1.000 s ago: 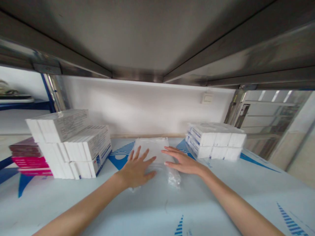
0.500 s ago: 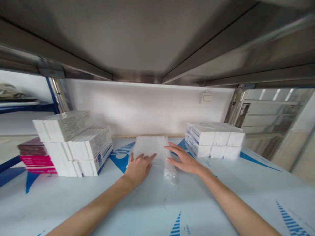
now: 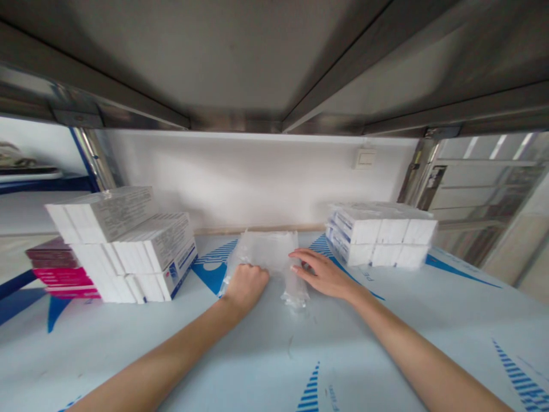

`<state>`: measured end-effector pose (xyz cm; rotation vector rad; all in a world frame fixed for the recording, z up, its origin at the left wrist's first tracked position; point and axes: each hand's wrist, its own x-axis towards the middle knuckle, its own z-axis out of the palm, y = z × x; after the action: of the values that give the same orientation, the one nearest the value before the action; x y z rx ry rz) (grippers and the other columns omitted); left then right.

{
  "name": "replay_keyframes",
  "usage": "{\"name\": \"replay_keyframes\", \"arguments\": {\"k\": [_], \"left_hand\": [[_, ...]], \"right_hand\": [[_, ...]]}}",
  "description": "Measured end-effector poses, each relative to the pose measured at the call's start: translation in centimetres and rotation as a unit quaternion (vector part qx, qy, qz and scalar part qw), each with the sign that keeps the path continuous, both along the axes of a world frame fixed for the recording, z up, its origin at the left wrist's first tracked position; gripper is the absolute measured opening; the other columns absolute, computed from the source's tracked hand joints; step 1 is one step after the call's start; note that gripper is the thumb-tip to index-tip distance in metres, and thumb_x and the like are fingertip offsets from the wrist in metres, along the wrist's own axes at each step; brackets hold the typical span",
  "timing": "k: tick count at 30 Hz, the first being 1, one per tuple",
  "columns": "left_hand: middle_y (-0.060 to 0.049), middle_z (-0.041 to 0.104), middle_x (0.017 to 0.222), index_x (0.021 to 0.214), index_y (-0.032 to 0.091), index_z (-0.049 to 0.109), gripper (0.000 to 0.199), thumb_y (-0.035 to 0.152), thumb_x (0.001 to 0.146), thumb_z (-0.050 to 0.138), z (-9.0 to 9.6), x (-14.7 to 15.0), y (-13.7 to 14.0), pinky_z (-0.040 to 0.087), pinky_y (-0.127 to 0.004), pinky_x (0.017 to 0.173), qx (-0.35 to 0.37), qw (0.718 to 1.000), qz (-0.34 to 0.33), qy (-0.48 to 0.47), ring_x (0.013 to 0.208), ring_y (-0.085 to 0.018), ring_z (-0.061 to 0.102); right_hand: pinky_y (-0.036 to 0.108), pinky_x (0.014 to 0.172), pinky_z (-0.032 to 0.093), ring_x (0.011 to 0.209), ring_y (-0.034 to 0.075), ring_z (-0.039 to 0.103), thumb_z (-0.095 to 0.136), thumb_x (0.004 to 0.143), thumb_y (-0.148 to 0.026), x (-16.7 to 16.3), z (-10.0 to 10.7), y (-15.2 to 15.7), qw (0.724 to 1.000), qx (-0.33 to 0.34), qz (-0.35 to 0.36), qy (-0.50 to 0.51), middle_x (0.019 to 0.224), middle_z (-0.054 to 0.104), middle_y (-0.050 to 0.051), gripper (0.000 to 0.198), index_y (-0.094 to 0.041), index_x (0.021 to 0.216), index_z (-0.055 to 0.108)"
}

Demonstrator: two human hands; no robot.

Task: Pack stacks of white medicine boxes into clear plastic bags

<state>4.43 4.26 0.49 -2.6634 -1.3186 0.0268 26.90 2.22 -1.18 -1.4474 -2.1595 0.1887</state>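
**Head view: two hands meet on a clear plastic packet at the back of a shelf**

Head view looks along a pale shelf surface (image 3: 274,355) printed with blue shapes, under a steel shelf (image 3: 240,63). A tall stack of white cartons (image 3: 128,252) stands at left, a lower stack of white boxes (image 3: 381,234) at right. Between them, near the back wall, lies the clear plastic packet (image 3: 266,252), its long axis running away from the person. The left hand (image 3: 245,284) is curled into a fist on the packet's near left corner, seemingly bunching the film. The right hand (image 3: 321,273) lies flat with fingers extended, touching the packet's right edge. Both hands sit at the near end; the packet extends straight ahead of them.
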Motion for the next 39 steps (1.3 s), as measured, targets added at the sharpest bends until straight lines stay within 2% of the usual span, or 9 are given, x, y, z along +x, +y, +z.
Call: {"name": "replay_keyframes", "arguments": {"k": [3,11,16,21,23,26,29,32,39], "left_hand": [[-0.021,0.075,0.099,0.099,0.012,0.076,0.038,0.003,0.091,0.040,0.2,0.8,0.6,0.056,-0.041,0.082,-0.004,1.000,0.006,0.012,0.096,-0.031,0.073],[-0.020,0.073,0.111,0.109,0.014,0.074,0.036,0.015,0.097,0.040,0.4,1.3,2.1,0.053,-0.042,0.089,0.001,0.999,0.044,-0.021,0.107,-0.032,0.069],[-0.018,0.036,0.158,0.155,0.022,0.034,0.059,0.048,0.102,0.028,-0.6,-0.8,1.3,0.032,-0.053,0.114,-0.022,0.993,0.103,-0.056,0.147,-0.040,0.029],[-0.013,0.026,0.163,0.157,0.030,0.023,0.060,0.054,0.102,0.021,-1.5,-2.6,1.2,0.022,-0.055,0.119,-0.107,0.983,0.115,-0.091,0.150,-0.039,0.017],[-0.010,0.027,0.163,0.155,0.034,0.030,0.060,0.059,0.101,0.022,-1.1,-2.6,1.0,0.019,-0.058,0.119,-0.089,0.983,0.108,-0.120,0.150,-0.040,0.012],[-0.007,0.030,0.162,0.149,0.036,0.044,0.059,0.062,0.099,0.026,0.3,-1.7,0.2,0.015,-0.060,0.120,-0.002,0.983,0.061,-0.174,0.151,-0.042,0.006],[-0.007,0.040,0.157,0.146,0.031,0.050,0.058,0.057,0.101,0.023,1.8,0.3,-0.7,0.018,-0.056,0.122,0.042,0.974,-0.019,-0.224,0.152,-0.038,0.008],[-0.009,0.051,0.148,0.143,0.027,0.054,0.057,0.051,0.103,0.021,2.6,3.3,-1.2,0.023,-0.052,0.122,0.031,0.965,-0.081,-0.249,0.150,-0.034,0.021],[-0.010,0.061,0.135,0.139,0.023,0.055,0.048,0.041,0.104,0.027,2.0,11.3,0.0,0.036,-0.048,0.115,-0.024,0.948,-0.149,-0.279,0.133,-0.027,0.049]], "right_hand": [[0.039,0.109,0.042,0.123,0.023,0.059,0.044,0.097,-0.043,-0.1,0.1,0.0,1.000,0.012,-0.012,-0.007,0.139,0.059,0.006,0.042,-0.027,0.133,0.059],[0.042,0.118,0.031,0.140,0.023,0.045,0.039,0.100,-0.050,0.3,0.5,-0.3,0.999,-0.010,-0.016,-0.044,0.155,0.044,0.004,0.047,-0.031,0.140,0.055],[0.040,0.117,0.033,0.136,0.026,0.049,0.040,0.099,-0.052,0.4,0.6,-0.4,0.996,-0.019,-0.010,-0.090,0.155,0.044,0.006,0.046,-0.028,0.130,0.066],[0.042,0.113,0.039,0.131,0.027,0.054,0.047,0.097,-0.050,0.3,0.1,-0.4,0.995,-0.012,-0.006,-0.099,0.154,0.044,0.007,0.043,-0.028,0.129,0.066],[0.042,0.110,0.042,0.127,0.026,0.057,0.049,0.097,-0.046,0.5,0.4,-0.3,0.996,0.034,-0.007,-0.085,0.156,0.040,0.008,0.042,-0.028,0.132,0.063],[0.044,0.108,0.044,0.121,0.026,0.058,0.050,0.097,-0.035,1.7,1.8,0.0,0.975,0.205,-0.073,-0.053,0.141,0.055,0.011,0.035,-0.021,0.125,0.066],[0.047,0.106,0.043,0.116,0.030,0.056,0.053,0.091,-0.024,4.1,3.6,0.2,0.903,0.360,-0.230,-0.040,0.121,0.066,0.014,0.031,-0.014,0.116,0.069],[0.056,0.104,0.040,0.125,0.040,0.047,0.061,0.085,-0.027,6.7,4.5,0.2,0.851,0.377,-0.357,-0.084,0.133,0.059,0.020,0.043,-0.010,0.124,0.065],[0.058,0.110,0.034,0.140,0.045,0.029,0.068,0.081,-0.022,8.5,3.2,0.5,0.861,0.311,-0.373,-0.149,0.143,0.048,0.021,0.050,-0.012,0.130,0.063]]}}
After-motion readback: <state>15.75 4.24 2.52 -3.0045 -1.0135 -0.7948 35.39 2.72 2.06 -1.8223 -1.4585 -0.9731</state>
